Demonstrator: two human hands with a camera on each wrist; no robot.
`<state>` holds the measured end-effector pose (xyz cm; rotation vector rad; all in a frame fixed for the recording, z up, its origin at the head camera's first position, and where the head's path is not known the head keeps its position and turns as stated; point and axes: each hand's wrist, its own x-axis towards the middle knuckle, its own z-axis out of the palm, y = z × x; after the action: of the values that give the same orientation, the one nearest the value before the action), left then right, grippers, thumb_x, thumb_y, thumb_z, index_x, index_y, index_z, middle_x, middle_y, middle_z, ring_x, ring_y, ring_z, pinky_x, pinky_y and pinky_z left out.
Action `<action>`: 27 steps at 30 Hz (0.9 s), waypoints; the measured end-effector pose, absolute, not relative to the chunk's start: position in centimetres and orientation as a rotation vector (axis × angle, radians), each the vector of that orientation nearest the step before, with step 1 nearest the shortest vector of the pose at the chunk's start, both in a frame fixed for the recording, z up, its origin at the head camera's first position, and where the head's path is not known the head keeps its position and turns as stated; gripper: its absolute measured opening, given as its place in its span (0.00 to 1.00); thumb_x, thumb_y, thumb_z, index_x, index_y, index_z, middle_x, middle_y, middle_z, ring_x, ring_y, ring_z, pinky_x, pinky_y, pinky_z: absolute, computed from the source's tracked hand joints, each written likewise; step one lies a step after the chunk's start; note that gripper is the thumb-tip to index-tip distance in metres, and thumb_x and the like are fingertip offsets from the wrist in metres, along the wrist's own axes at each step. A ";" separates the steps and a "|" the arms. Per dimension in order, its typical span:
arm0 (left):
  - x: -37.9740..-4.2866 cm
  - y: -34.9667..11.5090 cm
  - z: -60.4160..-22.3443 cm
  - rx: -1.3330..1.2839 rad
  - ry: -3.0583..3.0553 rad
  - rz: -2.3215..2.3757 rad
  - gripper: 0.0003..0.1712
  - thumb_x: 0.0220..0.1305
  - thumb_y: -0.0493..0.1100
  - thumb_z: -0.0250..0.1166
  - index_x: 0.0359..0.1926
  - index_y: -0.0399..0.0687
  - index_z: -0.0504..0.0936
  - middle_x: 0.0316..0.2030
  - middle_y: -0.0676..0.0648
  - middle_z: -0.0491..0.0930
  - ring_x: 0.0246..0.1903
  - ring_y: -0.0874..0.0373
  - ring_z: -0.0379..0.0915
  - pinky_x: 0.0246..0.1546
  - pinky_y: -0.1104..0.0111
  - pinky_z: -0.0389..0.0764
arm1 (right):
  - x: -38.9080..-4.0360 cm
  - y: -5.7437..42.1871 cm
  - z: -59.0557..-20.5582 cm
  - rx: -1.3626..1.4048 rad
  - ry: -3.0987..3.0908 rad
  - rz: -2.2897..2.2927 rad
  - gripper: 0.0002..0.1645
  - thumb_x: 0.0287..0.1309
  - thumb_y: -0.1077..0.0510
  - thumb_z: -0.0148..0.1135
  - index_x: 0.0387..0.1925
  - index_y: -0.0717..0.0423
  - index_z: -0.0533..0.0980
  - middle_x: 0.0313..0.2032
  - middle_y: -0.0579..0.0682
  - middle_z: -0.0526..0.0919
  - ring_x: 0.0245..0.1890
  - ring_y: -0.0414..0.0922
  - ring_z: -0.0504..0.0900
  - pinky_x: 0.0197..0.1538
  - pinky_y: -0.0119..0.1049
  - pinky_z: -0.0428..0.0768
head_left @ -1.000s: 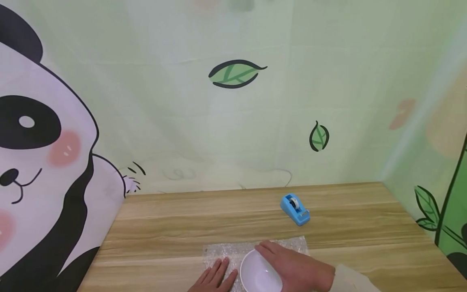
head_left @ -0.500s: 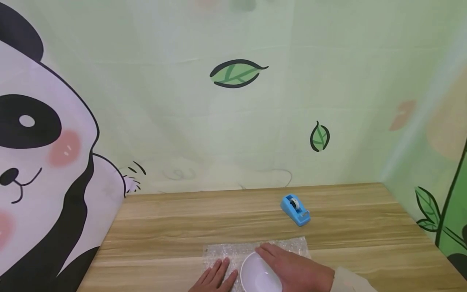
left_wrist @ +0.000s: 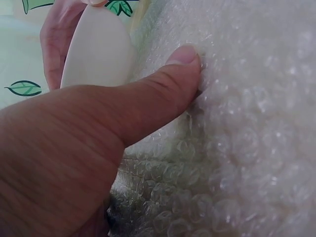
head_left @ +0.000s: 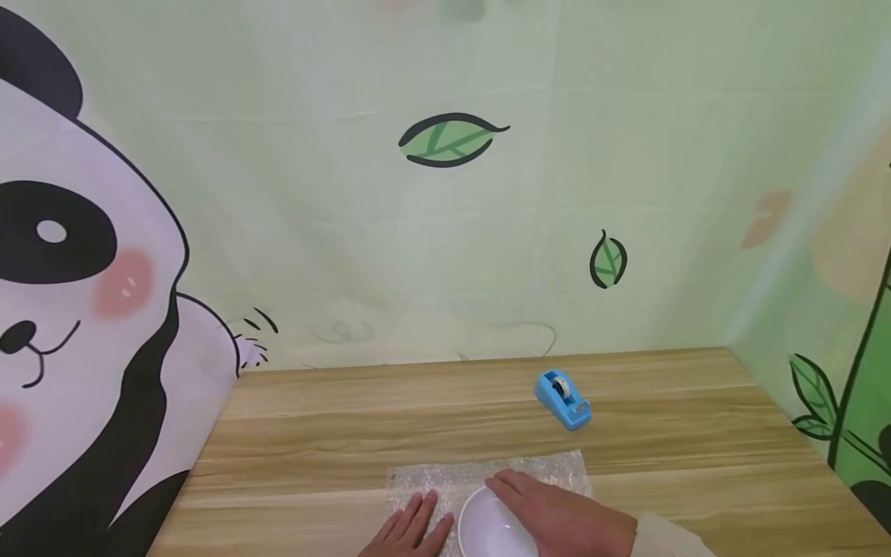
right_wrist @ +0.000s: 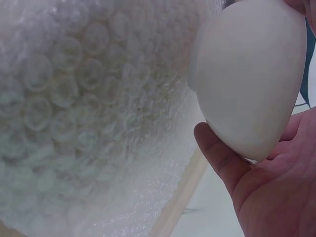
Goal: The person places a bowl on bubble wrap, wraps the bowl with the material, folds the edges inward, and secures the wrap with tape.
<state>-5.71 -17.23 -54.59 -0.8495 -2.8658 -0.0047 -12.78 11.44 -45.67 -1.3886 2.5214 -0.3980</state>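
Note:
A white bowl (head_left: 496, 526) sits upright on a sheet of clear bubble wrap (head_left: 557, 466) at the front of the table, its near side cut off by the head view's edge. My right hand (head_left: 564, 517) grips it from the right, fingers round the far side, as the right wrist view shows with the bowl's outer wall (right_wrist: 249, 79). Flat on the wrap, left of the bowl, rests my left hand (head_left: 411, 530) with fingers straight and spread. The left wrist view shows its thumb (left_wrist: 158, 94) lying on the bubbles.
A blue tape dispenser (head_left: 564, 399) with a roll in it stands farther back on the wooden table (head_left: 313, 433), right of centre. Behind the table hangs a pale green cloth (head_left: 334, 193) printed with a panda and leaves.
My right hand and the bowl have shifted slightly towards me. The left hand, wrap and tape dispenser stay where they were.

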 end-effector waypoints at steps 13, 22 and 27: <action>-5.5 -16.8 -53.5 -0.827 -3.005 -0.090 0.44 0.66 0.78 0.32 0.71 0.63 0.65 0.72 0.43 0.65 0.69 0.46 0.65 0.59 0.54 0.75 | -12.1 11.9 -46.2 -1.374 2.507 -0.364 0.63 0.50 0.17 0.52 0.73 0.55 0.55 0.69 0.51 0.67 0.66 0.47 0.72 0.64 0.46 0.76; -5.7 -16.6 -53.0 -0.812 -3.008 -0.079 0.46 0.64 0.80 0.32 0.70 0.62 0.67 0.72 0.42 0.65 0.69 0.46 0.66 0.60 0.53 0.74 | -12.1 12.5 -47.0 -1.515 2.562 -0.380 0.61 0.56 0.20 0.49 0.73 0.61 0.54 0.69 0.57 0.67 0.67 0.51 0.71 0.64 0.43 0.75; -5.6 -16.7 -53.1 -0.808 -3.005 -0.077 0.45 0.64 0.80 0.33 0.70 0.63 0.67 0.72 0.43 0.66 0.68 0.46 0.66 0.59 0.54 0.75 | -12.0 12.9 -46.9 -1.449 2.491 -0.404 0.63 0.55 0.20 0.49 0.77 0.54 0.46 0.76 0.52 0.57 0.72 0.50 0.65 0.67 0.45 0.73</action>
<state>-5.60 -16.67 -53.12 -0.8076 -3.0054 -0.0768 -11.96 12.91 -46.89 -1.4492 2.4906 -0.4037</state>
